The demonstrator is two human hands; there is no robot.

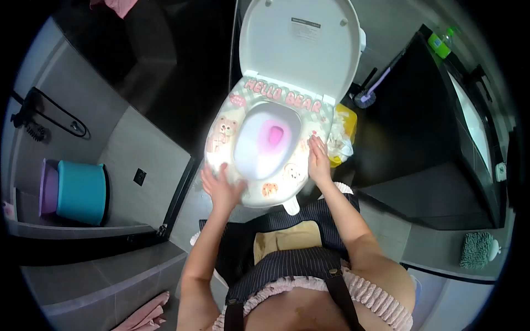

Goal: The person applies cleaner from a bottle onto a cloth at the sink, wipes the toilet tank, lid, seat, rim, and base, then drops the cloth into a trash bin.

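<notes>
A padded toilet seat cover printed with bears and the words "HELLO BEAR" lies on the toilet seat. My left hand rests on its front left part with the fingers spread. On the right edge, my right hand lies flat, its fingers stretched out along the cover. A small pale tab sticks out at the cover's front. Inside the toilet bowl, the water looks pink. The white toilet lid stands raised behind the seat.
A yellow bin with a white liner stands right of the toilet, near a purple-handled toilet brush. A green bottle is on the dark cabinet. Teal and purple basins sit at left. A green fuzzy brush lies at right.
</notes>
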